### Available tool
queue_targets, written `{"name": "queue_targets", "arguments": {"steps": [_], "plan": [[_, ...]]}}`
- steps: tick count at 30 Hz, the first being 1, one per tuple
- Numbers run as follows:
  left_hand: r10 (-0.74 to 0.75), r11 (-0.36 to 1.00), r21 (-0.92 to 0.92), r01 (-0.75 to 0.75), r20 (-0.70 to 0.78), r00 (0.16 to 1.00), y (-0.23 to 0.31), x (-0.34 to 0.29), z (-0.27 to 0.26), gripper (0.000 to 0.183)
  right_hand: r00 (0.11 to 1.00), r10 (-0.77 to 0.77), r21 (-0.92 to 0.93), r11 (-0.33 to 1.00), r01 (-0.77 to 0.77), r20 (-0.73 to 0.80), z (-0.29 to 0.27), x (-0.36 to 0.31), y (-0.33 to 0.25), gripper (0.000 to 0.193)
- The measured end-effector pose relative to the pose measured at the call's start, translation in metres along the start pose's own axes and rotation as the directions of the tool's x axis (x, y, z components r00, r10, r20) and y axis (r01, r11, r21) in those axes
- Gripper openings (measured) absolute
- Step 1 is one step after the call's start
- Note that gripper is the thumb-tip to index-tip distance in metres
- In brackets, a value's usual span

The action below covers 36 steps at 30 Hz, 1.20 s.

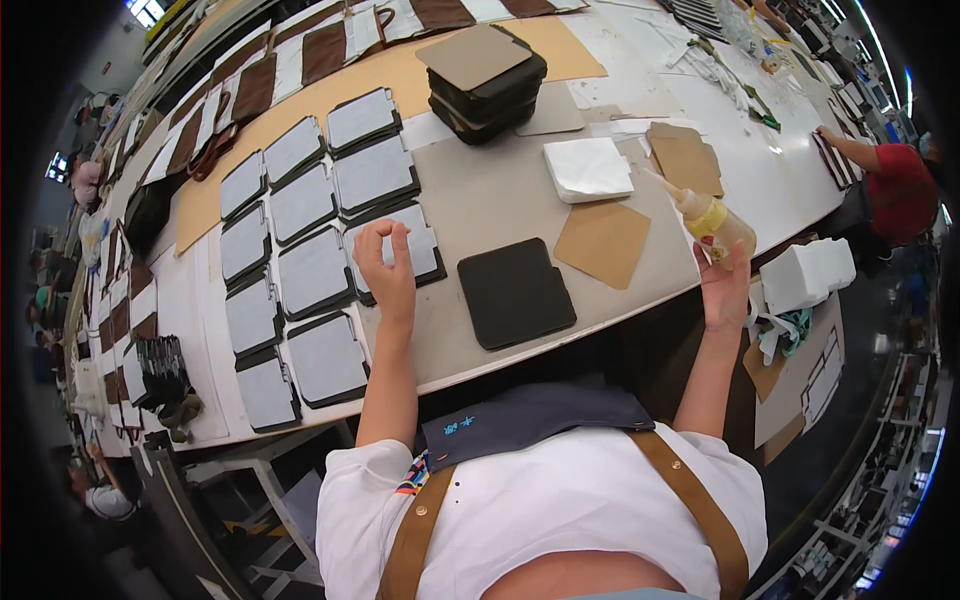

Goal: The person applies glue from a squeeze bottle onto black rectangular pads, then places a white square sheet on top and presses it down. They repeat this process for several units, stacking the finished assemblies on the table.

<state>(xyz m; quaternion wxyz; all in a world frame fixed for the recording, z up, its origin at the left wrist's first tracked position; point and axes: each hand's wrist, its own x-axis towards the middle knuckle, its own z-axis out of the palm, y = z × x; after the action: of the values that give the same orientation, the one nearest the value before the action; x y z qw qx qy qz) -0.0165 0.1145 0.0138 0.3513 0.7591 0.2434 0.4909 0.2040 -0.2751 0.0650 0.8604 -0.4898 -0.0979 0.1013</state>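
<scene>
My right hand grips a squeeze bottle with a pale nozzle, a yellow label and amber contents. The bottle is tilted, its nozzle toward the upper left. My left hand is loosely curled, thumb raised, above the right edge of several rows of black panels topped with light grey sheets; nothing shows in its fingers. Between my hands, a single black panel with a notched side lies flat on the table. Just beyond it is a tan card.
A stack of black panels with a brown board on top stands at the back. White sheets are piled near another tan card. Brown and white pieces line the far side. A person in red works at the right.
</scene>
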Motion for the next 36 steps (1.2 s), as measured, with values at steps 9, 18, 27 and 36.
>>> {"name": "queue_targets", "arguments": {"steps": [9,18,27,36], "plan": [[0.001,1.0,-0.024,-0.002,-0.055,0.999,0.001,-0.001,-0.003,0.018,0.993,-0.112,-0.326,0.938,0.118,0.038,0.063,-0.046,0.047,0.053],[0.031,0.998,0.048,-0.03,-0.022,0.999,0.005,0.0,-0.004,0.017,0.972,-0.165,-0.578,0.782,0.232,0.166,0.072,-0.065,0.061,0.062],[0.042,0.997,0.065,-0.04,-0.027,0.999,0.004,0.0,-0.003,0.016,0.972,-0.188,-0.61,0.756,0.236,0.143,0.072,-0.063,0.064,0.06],[0.033,0.997,0.072,-0.031,-0.025,0.999,0.002,0.0,-0.003,0.017,0.975,-0.187,-0.6,0.769,0.22,0.118,0.074,-0.064,0.066,0.058]]}}
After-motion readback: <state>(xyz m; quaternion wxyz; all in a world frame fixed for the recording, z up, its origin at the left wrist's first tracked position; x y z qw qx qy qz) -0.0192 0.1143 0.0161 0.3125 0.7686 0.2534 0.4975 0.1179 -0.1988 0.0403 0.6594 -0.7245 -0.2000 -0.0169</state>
